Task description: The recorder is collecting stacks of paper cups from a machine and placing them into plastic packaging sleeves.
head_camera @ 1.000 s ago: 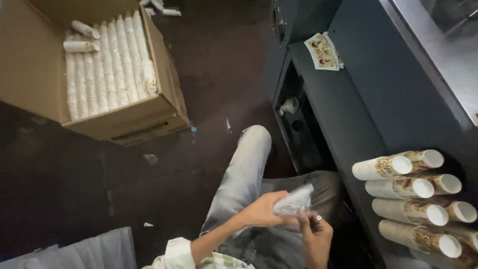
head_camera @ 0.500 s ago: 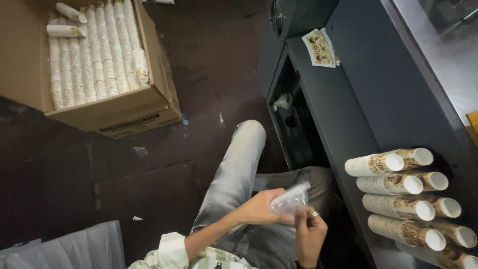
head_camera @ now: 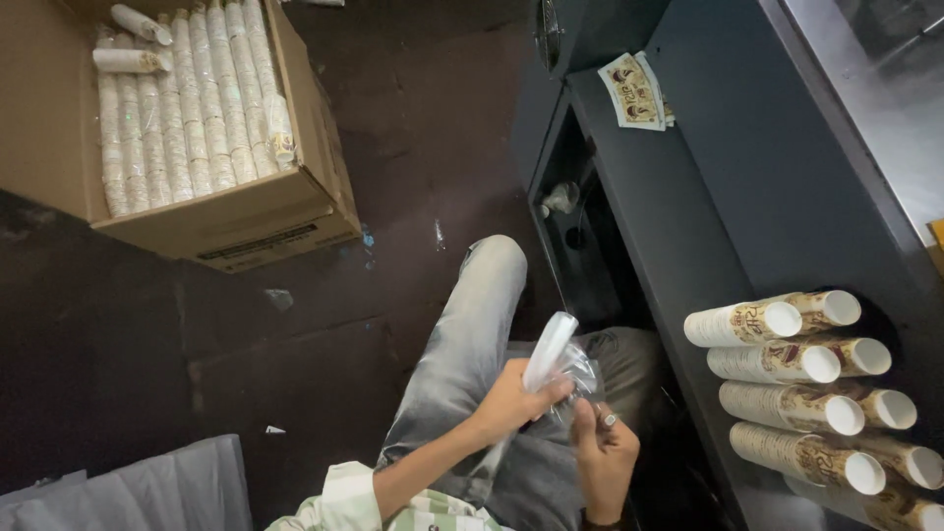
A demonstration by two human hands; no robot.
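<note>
While the head camera looks down over the person's lap, the left hand is clenched around a crinkled clear plastic sleeve that stands up from its grip above the grey-jeaned knees. Just beside it, the right hand pinches the sleeve's lower end with its fingertips. Stacks of patterned paper cups lie on their sides on the dark counter to the right. An open brown cardboard box of sleeved cup stacks sits on the dark floor, well apart
</note>
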